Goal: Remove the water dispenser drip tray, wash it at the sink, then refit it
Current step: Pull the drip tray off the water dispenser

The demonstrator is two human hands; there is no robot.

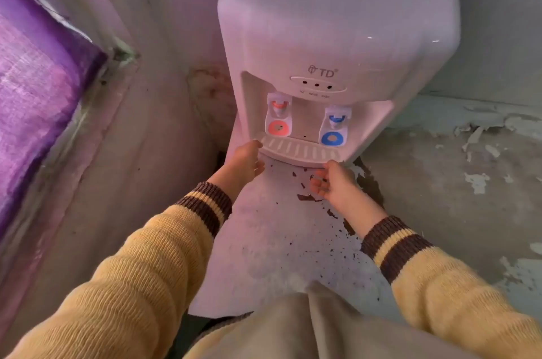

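Note:
A white water dispenser (337, 35) stands on a white surface against the wall. Its slotted white drip tray (299, 151) sits in its slot under the red tap (278, 119) and the blue tap (334, 126). My left hand (246, 163) is at the tray's left end, fingers curled around its edge. My right hand (334, 182) is at the tray's right front corner, palm turned up, fingertips touching the rim from below. Both arms wear yellow sleeves with brown cuffs.
A purple cloth-covered object (38, 88) fills the left side. The white surface (281, 241) below the dispenser has chipped dark spots. A grey floor with peeling paint (469, 176) lies to the right. A wall stands behind the dispenser.

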